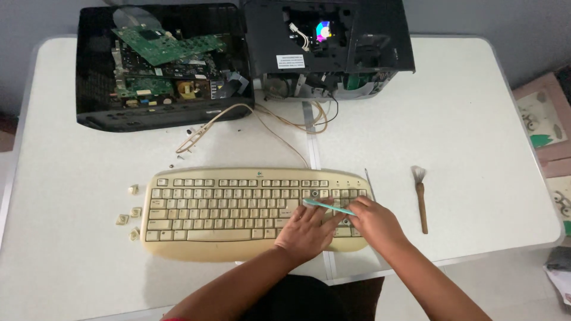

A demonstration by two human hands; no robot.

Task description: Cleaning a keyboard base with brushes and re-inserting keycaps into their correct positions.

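White table under yellowed keyboard, grey wall behind.

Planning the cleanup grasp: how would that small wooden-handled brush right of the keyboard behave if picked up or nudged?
The brush looks slim and small beside the keyboard, so probably light. Its wooden handle seems stiff, while the pale bristle tuft likely flexes if pressed. The handle looks rounded and lies flat on the smooth white table, so a sideways nudge may roll or slide it.

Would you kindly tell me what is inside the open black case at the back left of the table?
The black case holds green circuit boards, a copper coil and a grey ribbon cable. Whatever lies beneath the boards is covered.
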